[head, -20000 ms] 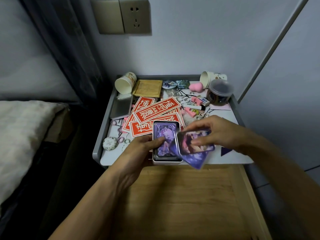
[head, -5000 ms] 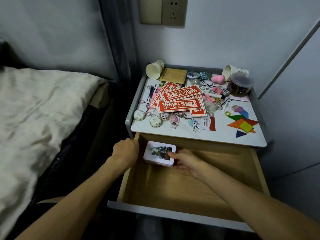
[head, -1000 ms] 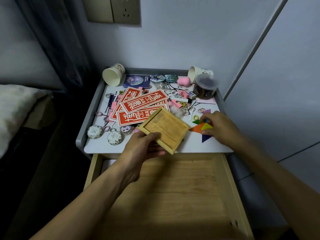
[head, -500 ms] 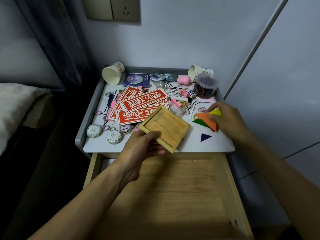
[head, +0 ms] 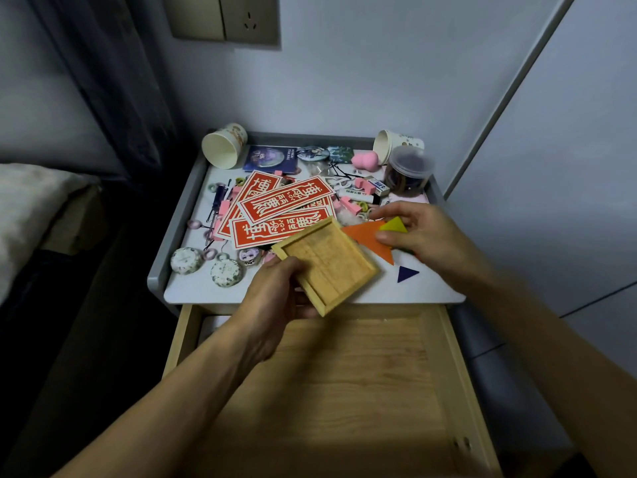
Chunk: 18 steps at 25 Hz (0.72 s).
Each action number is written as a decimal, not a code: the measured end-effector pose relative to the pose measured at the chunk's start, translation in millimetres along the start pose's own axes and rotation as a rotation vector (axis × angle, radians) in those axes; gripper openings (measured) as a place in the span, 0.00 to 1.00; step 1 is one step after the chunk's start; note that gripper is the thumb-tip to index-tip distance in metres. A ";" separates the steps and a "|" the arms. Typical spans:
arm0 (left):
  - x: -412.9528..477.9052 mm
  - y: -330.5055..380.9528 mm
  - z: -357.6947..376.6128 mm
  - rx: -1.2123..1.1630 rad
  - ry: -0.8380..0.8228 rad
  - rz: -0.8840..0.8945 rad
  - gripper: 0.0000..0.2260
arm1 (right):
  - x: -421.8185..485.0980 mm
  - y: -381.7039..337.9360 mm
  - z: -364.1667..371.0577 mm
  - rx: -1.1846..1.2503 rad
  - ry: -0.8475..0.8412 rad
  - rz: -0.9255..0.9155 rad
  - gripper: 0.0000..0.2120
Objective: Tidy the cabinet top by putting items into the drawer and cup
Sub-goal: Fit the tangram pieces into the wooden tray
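Left grip [head: 275,298] clasps wooden tray [head: 331,263] over cabinet [head: 206,294] edge; right grip [head: 420,236] pinches orange triangle [head: 365,236].

- The wall socket [head: 225,19] is cut off at the top edge.
- The plastic jar [head: 408,170] at the back right corner of the cabinet top [head: 206,291] is blurry.
- Fingers of the left hand [head: 275,298] hide under the wooden tray [head: 327,263].
- The right hand [head: 424,236] covers part of the orange triangle [head: 367,238].

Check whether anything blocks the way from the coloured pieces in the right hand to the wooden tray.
Nothing visible does. The right hand holds the orange piece and yellow piece just beside the wooden tray, which the left hand grips with its bare recess facing up.
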State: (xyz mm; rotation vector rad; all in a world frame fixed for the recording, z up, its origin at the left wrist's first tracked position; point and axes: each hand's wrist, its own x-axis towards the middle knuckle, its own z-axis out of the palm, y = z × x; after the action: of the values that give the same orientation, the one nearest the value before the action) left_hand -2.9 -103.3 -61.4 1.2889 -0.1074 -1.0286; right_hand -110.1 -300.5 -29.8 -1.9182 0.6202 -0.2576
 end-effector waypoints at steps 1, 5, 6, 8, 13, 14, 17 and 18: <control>-1.3 0.9 2.2 -0.020 -0.007 -0.028 0.07 | -1.6 -3.4 5.5 -0.037 -0.030 -0.072 0.13; -7.7 4.1 5.5 -0.074 -0.157 -0.141 0.10 | -6.3 -5.4 27.3 -0.256 -0.172 -0.223 0.11; -8.3 4.0 4.1 -0.080 -0.198 -0.150 0.12 | -7.6 -5.5 29.5 -0.282 -0.188 -0.238 0.12; -8.2 2.1 0.7 -0.077 -0.246 -0.140 0.15 | -9.6 -5.8 30.3 -0.310 -0.207 -0.243 0.11; -5.6 -1.7 -3.9 -0.013 -0.247 -0.052 0.15 | -11.6 -2.4 30.2 -0.397 -0.199 -0.275 0.13; -5.4 -1.4 -3.5 -0.001 -0.246 -0.038 0.15 | -11.0 -2.3 30.4 -0.372 -0.161 -0.288 0.14; -4.9 -1.4 -2.0 0.072 -0.239 -0.013 0.16 | -8.2 -2.5 27.3 -0.209 -0.014 -0.246 0.16; -4.9 -1.8 -2.1 0.097 -0.244 -0.005 0.17 | -7.9 -2.6 26.9 -0.170 0.016 -0.238 0.16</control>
State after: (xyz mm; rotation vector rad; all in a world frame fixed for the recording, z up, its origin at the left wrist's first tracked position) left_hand -5.5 -98.3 -61.3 1.2469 -0.3437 -1.1940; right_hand -104.0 -274.2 -38.0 -2.1583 0.4341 -0.3813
